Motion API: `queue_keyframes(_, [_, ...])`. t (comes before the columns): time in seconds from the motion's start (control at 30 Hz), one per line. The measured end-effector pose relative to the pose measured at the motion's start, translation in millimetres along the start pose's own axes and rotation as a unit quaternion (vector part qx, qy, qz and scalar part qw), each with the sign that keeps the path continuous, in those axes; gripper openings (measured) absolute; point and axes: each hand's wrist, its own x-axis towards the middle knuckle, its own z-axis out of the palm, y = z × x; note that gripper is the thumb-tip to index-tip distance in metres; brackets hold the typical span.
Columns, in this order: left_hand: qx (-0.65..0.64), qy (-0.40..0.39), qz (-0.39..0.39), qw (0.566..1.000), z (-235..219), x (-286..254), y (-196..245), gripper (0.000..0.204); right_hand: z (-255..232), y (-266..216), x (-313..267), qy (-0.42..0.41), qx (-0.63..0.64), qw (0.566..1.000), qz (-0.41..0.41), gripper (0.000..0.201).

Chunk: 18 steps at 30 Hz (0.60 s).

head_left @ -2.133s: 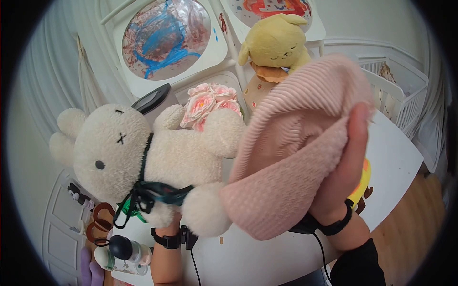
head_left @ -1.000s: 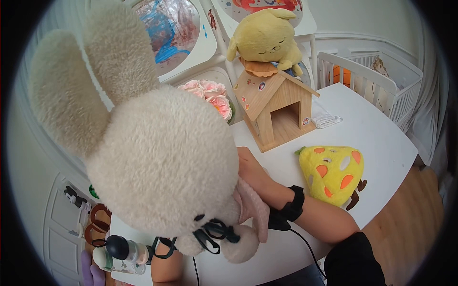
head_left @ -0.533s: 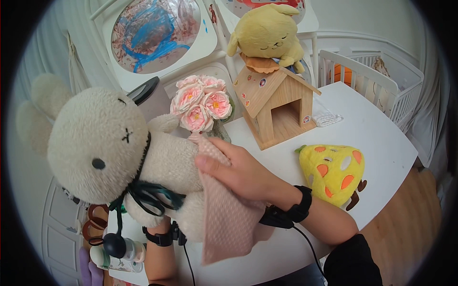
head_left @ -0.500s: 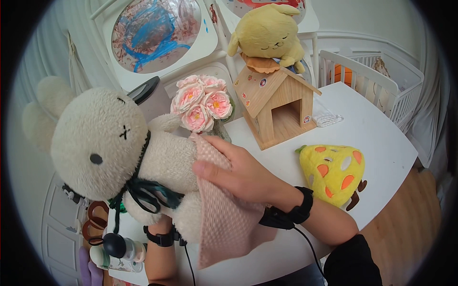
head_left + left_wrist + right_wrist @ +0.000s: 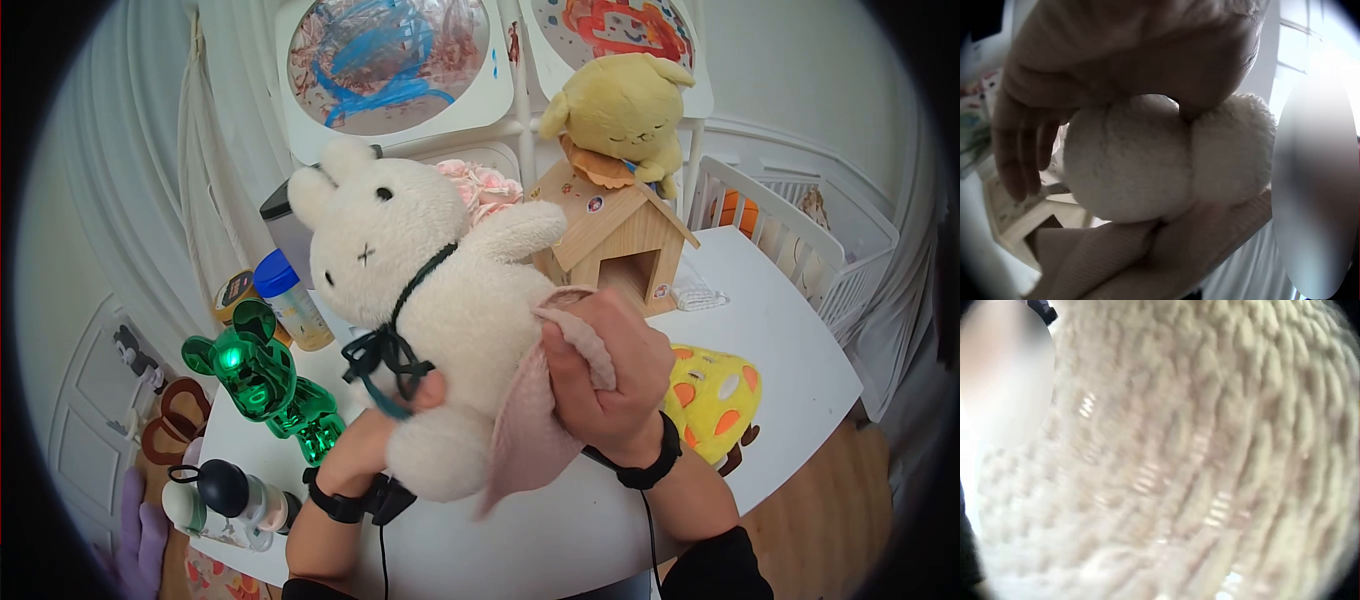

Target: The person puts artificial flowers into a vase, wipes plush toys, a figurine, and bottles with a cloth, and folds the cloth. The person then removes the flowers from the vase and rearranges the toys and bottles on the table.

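Observation:
A white plush rabbit (image 5: 480,310) with a dark green ribbon bow (image 5: 388,360) leans back above the table. Its body is held by my left hand (image 5: 375,440), whose thumb tip shows on the rabbit's front. A pink knit garment (image 5: 530,420) with a ribbed band hangs at the rabbit's lower end. My right hand (image 5: 610,370) pinches its edge between thumb and curled fingers. From below, the left wrist view shows the rabbit's two round feet (image 5: 1129,162), with the pink knit garment (image 5: 1147,262) beside them. Textured knit fabric (image 5: 1210,456) fills the right wrist view.
On the white table (image 5: 800,390) stand a shiny green bear figure (image 5: 265,380), a blue-lidded container (image 5: 295,300) and several bottles (image 5: 250,500) at left. A yellow plush (image 5: 715,400) lies at right. Behind are pink flowers (image 5: 480,190) and a wooden house (image 5: 610,230) with a plush dog (image 5: 625,120).
The rabbit swings back from close to the camera and now sits more upright, farther right. My right hand keeps the pink garment and brings it around to the rabbit's lower body. The head view has shifted.

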Motion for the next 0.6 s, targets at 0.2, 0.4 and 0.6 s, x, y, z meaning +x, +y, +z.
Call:
queue_keyframes(0.2, [0.233,-0.019,0.028,0.972,-3.8,-3.2,-0.9,0.037,-5.7,-10.5,-6.3,-0.061,-0.12,0.987,-0.092,0.028])
queue_keyframes(0.4, [0.301,-0.011,0.037,0.953,10.4,-8.7,12.3,0.034,9.8,-18.3,-16.9,-0.119,-0.131,0.96,-0.217,0.022])
queue_keyframes(0.6, [-0.191,-0.142,-0.009,0.971,-10.3,0.1,-10.4,0.065,7.8,-28.6,-17.2,-0.161,-0.016,0.964,-0.21,0.016])
